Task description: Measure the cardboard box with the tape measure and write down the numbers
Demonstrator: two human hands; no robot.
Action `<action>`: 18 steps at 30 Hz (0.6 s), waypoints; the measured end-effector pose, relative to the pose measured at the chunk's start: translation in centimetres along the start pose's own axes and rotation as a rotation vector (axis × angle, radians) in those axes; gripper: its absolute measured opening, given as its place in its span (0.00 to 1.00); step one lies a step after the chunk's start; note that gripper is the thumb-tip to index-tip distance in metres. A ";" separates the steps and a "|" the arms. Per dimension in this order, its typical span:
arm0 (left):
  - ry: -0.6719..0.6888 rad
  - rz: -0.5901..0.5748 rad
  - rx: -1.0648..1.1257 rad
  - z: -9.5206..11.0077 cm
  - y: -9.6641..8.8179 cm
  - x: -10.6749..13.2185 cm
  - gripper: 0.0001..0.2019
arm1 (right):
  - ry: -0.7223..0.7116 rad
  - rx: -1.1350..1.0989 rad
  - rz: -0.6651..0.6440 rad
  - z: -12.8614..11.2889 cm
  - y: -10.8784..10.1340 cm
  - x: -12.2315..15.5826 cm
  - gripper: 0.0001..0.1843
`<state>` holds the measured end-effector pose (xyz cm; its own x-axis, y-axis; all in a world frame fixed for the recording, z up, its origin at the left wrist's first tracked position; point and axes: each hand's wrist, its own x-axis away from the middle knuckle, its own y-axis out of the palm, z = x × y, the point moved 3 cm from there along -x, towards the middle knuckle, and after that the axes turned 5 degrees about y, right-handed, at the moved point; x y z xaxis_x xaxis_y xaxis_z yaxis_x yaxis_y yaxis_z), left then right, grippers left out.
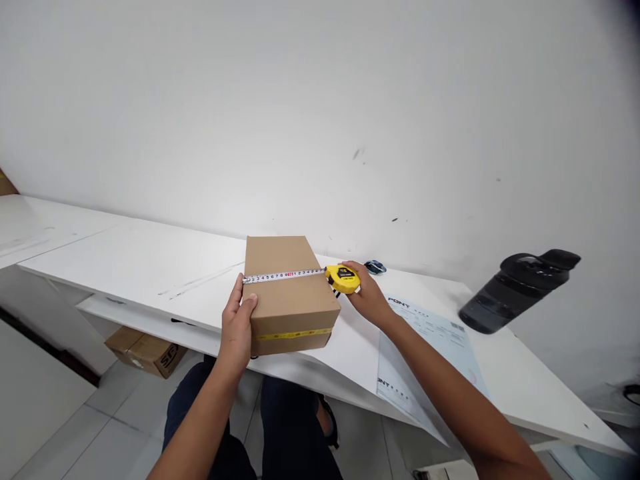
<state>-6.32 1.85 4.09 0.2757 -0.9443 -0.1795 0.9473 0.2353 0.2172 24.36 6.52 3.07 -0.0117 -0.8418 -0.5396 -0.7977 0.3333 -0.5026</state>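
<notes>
A brown cardboard box (283, 253) with yellow tape along its near side rests on the white table. My left hand (238, 327) grips the box's left side, thumb on top, with its fingers at the hooked end of the tape blade. Across the box top stretches the white blade (280, 275), its numbers facing up and a red 10 near the middle. In my right hand (363, 290) is the yellow tape measure (343, 279), held at the box's right edge. The fingers of that hand are partly hidden behind the case.
Printed sheets (430, 340) lie right of the box under my right forearm. A dark shaker bottle (515, 290) stands farther right. Near the wall is a small dark bundle (375, 267). Another cardboard box (145, 350) sits below the table (190, 267) at left.
</notes>
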 end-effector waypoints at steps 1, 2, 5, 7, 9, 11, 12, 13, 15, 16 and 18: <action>0.009 0.006 0.007 0.0 0.0 0.0 0.33 | -0.019 0.045 0.007 0.2 0.0 -0.1 0.32; 0.016 0.014 0.008 0.0 0.0 -0.1 0.33 | -0.033 0.091 0.009 0.5 -0.1 -0.3 0.34; 0.014 0.021 0.008 0.1 0.1 -0.3 0.34 | -0.008 0.280 -0.016 1.3 -0.1 -1.6 0.36; 0.010 0.018 0.001 0.1 0.2 -0.5 0.34 | 0.083 0.450 -0.092 2.0 0.2 -3.1 0.35; 0.009 0.022 -0.020 0.1 0.2 -0.6 0.35 | 0.186 0.563 -0.189 2.9 0.8 -4.6 0.32; 0.017 0.030 -0.048 0.2 0.2 -0.8 0.36 | 0.259 0.573 -0.241 3.8 1.5 -6.0 0.29; 0.024 0.032 -0.057 0.2 0.2 -1.0 0.36 | 0.292 0.564 -0.250 4.3 1.8 -6.6 0.28; 0.032 0.034 -0.063 0.3 0.2 -1.2 0.36 | 0.325 0.554 -0.253 4.8 2.2 -7.0 0.27; 0.040 0.035 -0.070 0.5 0.1 -1.6 0.35 | 0.384 0.523 -0.249 5.6 3.1 -7.7 0.25; 0.041 0.033 -0.077 0.6 0.1 -1.9 0.35 | 0.407 0.498 -0.245 6.0 3.6 -7.9 0.24; 0.048 0.027 -0.103 0.8 0.0 -2.5 0.34 | 0.435 0.429 -0.229 6.5 4.6 -8.0 0.22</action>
<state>-7.11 3.99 5.28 0.3068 -0.9257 -0.2213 0.9504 0.2857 0.1229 24.73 17.53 0.64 -0.1847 -0.9767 -0.1089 -0.4987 0.1886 -0.8460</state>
